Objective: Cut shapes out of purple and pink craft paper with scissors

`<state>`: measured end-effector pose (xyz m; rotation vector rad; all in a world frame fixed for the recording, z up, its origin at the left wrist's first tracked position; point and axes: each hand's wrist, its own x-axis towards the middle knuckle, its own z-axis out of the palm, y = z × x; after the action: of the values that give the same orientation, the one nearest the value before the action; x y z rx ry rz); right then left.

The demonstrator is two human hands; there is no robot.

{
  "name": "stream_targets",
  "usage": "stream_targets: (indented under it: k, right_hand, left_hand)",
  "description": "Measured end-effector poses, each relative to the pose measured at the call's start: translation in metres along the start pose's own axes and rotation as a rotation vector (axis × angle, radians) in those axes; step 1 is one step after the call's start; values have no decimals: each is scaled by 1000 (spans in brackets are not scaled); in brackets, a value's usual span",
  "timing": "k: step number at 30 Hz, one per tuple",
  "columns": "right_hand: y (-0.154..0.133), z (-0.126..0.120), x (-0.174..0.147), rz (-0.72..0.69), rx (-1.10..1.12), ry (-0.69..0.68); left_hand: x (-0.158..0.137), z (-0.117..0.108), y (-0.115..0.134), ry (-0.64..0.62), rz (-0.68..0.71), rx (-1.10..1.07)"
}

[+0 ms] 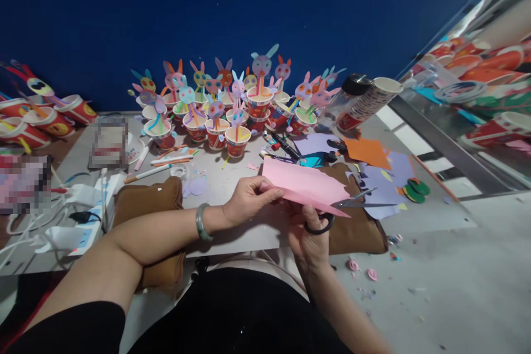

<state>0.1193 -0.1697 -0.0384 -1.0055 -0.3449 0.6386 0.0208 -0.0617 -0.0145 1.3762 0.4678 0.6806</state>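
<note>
My left hand (251, 199) pinches the left edge of a pink sheet of paper (302, 180), holding it above the table. The sheet's right edge is jagged. In my right hand (307, 232) is a pair of scissors (352, 203), with my thumb through a dark handle loop. The blades point right and stand apart, by the lower right corner of the sheet. Part of the lower blade and some of my right fingers are hidden behind the paper and the hand.
Paper cups (236, 141) with rabbit-faced paper figures stand along the blue wall. Orange paper (367, 152) and purple sheets (379, 193) lie to the right, near a clear bottle (336, 102) and stacked cups (369, 105). Brown cushions (147, 204) line the table's front. Power strips (89, 227) sit left.
</note>
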Motion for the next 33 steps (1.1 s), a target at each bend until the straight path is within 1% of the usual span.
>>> stream_targets:
  k: [5, 9, 13, 21, 24, 29, 33]
  right_hand:
    - [-1, 0, 3, 19, 45, 87]
    - [-1, -3, 6, 5, 44, 134]
    - [-2, -4, 7, -96, -44, 167]
    - [0, -7, 8, -191, -181, 263]
    - [0, -13, 10, -238, -243, 283]
    - [0, -28, 13, -319, -428, 270]
    - [3, -35, 16, -341, -449, 272]
  left_hand:
    - [-1, -1, -4, -13, -25, 10]
    - [-1, 0, -5, -22, -73, -54]
    - [1, 0, -8, -21, -97, -133]
    - [8, -3, -15, -44, -157, -160]
    - [10, -4, -17, -65, -165, -186]
    - [11, -6, -18, -116, -187, -203]
    - [11, -8, -15, -122, -210, -208]
